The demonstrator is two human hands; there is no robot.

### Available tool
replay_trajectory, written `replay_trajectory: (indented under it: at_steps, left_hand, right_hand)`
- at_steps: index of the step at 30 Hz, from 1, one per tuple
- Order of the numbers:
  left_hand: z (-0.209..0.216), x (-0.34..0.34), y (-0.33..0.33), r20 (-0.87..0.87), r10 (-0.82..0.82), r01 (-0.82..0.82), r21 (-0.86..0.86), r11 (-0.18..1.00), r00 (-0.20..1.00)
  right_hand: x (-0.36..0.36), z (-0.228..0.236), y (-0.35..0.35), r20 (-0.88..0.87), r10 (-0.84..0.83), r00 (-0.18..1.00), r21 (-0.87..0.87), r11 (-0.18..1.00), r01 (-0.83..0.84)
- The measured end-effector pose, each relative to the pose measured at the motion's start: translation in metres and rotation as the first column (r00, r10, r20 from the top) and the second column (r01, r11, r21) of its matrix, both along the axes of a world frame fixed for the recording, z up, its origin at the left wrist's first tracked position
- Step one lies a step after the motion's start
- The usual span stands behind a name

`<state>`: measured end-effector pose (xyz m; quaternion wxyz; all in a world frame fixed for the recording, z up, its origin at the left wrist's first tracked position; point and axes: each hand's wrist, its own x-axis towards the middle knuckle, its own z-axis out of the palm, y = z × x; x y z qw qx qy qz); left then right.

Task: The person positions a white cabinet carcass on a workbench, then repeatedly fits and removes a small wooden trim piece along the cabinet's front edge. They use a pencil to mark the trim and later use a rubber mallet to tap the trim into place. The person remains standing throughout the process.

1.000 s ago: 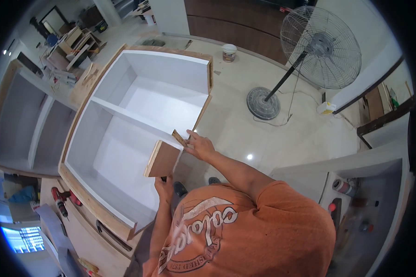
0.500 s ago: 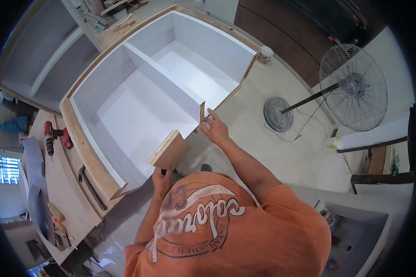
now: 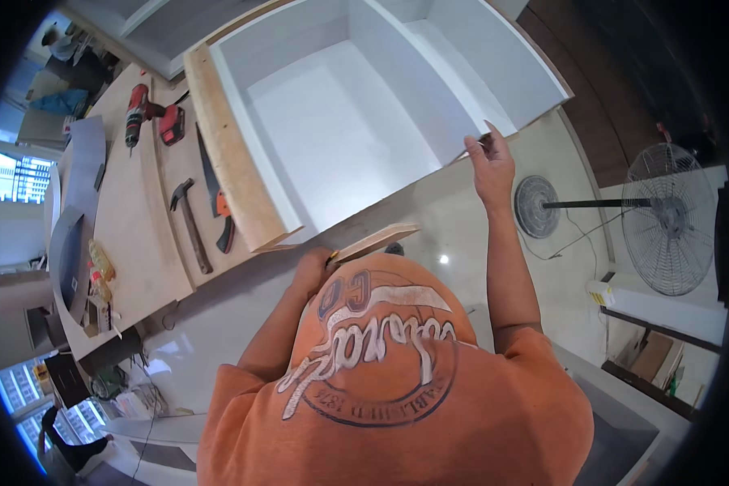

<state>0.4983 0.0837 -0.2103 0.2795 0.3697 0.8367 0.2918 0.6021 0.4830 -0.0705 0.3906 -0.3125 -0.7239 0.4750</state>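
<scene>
A white-lined wooden cabinet (image 3: 332,105) lies with its open side up on the workbench. My right hand (image 3: 494,166) is at the near end of its middle divider (image 3: 417,105), thumb on one side and fingers on the other. Low by my body, my left hand (image 3: 312,271) is closed on a flat wooden board (image 3: 377,241), which sticks out to the right below the cabinet's near edge. A small yellow thing shows by the left fingers, too small to name. Part of the left hand is hidden by the shirt.
On the workbench (image 3: 158,267), left of the cabinet, lie a red cordless drill (image 3: 142,109), a hammer (image 3: 190,227), a handsaw (image 3: 219,206), bottles (image 3: 100,263) and curved grey strips (image 3: 87,162). A standing fan (image 3: 668,215) is at the right. Another person (image 3: 69,49) is far left.
My view has turned and come nearer the cabinet's left part. The board in my left hand has gone from steeply tilted to nearly edge-on, lower by my body. My right hand stays at the divider's end.
</scene>
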Motion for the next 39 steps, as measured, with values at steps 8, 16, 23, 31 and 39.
replay_trajectory:
  at_steps: [8,16,23,31,39]
  left_hand:
    - [0.017,-0.006,-0.085,-0.039,0.032,-0.031,0.028,0.999,0.999]
    - [0.029,-0.020,-0.197,-0.167,0.158,-0.167,-0.038,0.985,0.973]
    - [0.064,-0.024,-0.276,-0.034,0.368,-0.368,-0.012,0.930,0.929]
    - [0.109,-0.082,-0.348,0.158,0.701,-0.709,-0.009,0.706,0.696]
    - [0.089,-0.179,-0.387,0.346,0.827,-0.866,-0.070,0.494,0.444]
  right_hand:
    - [-0.014,-0.012,-0.002,0.158,-0.249,0.955,0.237,0.949,0.208]
    - [-0.024,-0.001,-0.017,0.218,-0.413,0.884,0.436,0.852,0.290]
    - [-0.022,-0.007,-0.004,0.305,-0.453,0.838,0.463,0.839,0.285]
    - [-0.025,-0.014,-0.001,0.287,-0.418,0.862,0.441,0.856,0.268]
    - [-0.033,-0.036,0.019,0.229,-0.521,0.822,0.500,0.788,0.360]
